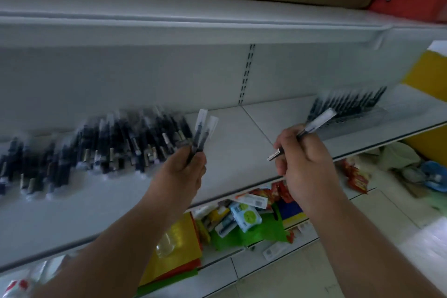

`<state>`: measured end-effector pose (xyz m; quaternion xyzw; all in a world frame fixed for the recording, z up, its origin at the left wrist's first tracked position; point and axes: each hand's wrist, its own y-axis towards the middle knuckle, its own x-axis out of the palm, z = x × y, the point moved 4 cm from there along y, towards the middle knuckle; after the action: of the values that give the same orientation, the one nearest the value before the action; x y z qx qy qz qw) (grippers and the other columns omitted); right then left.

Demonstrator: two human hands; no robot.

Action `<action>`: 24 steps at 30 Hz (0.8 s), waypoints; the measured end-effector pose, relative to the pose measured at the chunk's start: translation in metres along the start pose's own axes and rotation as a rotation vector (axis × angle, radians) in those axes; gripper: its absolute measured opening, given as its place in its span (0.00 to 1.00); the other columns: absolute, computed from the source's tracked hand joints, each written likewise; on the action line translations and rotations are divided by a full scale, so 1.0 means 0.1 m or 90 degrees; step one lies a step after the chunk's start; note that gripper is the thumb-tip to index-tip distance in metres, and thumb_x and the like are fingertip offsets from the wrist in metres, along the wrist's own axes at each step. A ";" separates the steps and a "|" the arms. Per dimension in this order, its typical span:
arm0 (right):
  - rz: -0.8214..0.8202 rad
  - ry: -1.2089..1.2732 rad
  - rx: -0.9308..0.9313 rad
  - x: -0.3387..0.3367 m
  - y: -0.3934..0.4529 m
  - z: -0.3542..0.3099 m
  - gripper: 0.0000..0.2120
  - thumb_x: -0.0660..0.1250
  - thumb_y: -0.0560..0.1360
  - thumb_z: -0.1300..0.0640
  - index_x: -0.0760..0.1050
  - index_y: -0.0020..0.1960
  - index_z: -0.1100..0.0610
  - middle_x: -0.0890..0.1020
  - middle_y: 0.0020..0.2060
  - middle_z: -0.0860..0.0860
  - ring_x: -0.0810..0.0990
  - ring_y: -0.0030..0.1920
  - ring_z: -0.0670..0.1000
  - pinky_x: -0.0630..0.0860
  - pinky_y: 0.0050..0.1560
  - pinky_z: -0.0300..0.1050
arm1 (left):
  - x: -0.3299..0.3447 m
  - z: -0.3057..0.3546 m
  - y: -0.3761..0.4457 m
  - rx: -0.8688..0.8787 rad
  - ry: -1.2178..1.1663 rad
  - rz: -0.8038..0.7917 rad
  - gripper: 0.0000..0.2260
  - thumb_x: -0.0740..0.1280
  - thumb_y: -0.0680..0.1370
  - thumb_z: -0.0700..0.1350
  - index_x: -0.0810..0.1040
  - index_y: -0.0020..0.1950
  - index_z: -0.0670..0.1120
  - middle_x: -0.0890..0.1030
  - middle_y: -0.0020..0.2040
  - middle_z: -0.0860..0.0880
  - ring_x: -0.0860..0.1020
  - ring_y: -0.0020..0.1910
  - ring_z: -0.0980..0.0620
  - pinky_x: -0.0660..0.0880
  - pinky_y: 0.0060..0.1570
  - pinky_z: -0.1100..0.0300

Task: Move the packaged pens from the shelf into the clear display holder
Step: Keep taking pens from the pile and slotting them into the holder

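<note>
A long heap of dark pens in clear sleeves (96, 150) lies on the white shelf (232, 147) at the left. My left hand (186, 167) pinches two packaged pens (203, 133) that point upward, just right of the heap. My right hand (302, 164) grips one packaged pen (314, 124) slanted up to the right. Beyond it, at the right end of the shelf, the clear display holder (358, 116) carries a row of dark pens (348, 104) standing side by side. The view is blurred.
A white shelf edge (217, 31) runs overhead with a brown box above it. On the lower shelf lie coloured packets, yellow and green sheets (176, 249) and small cartons (244, 215). A yellow panel (425, 72) stands at the far right, tiled floor below it.
</note>
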<state>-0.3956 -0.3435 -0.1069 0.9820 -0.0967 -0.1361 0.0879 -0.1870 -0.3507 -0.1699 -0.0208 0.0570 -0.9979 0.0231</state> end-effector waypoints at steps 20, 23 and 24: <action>0.024 -0.148 -0.046 -2.63 1.18 0.96 0.13 0.57 0.80 0.43 0.74 0.44 0.48 0.81 0.34 0.49 0.82 0.35 0.49 0.79 0.42 0.63 | 2.86 0.13 0.53 0.163 0.251 -0.034 0.17 0.57 0.82 0.54 0.67 0.36 0.48 0.66 0.29 0.51 0.64 0.27 0.52 0.64 0.30 0.52; 0.030 -0.190 -0.079 -2.84 1.43 1.06 0.05 0.63 0.80 0.50 0.74 0.45 0.44 0.81 0.35 0.46 0.83 0.39 0.45 0.81 0.45 0.58 | 3.14 0.19 0.70 0.162 0.207 -0.026 0.17 0.58 0.82 0.51 0.66 0.34 0.50 0.65 0.28 0.52 0.63 0.26 0.52 0.63 0.29 0.54; 0.039 -0.185 -0.091 -2.91 1.50 1.09 0.04 0.65 0.79 0.52 0.74 0.46 0.44 0.82 0.36 0.45 0.83 0.39 0.47 0.81 0.45 0.57 | 3.22 0.18 0.73 0.149 0.191 -0.019 0.17 0.59 0.82 0.50 0.66 0.34 0.50 0.65 0.27 0.53 0.63 0.26 0.52 0.62 0.28 0.55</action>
<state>-0.7261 -0.4422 -0.1071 0.9399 -0.1281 -0.2804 0.1467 -0.5045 -0.4409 -0.1481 0.1301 -0.0568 -0.9899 0.0016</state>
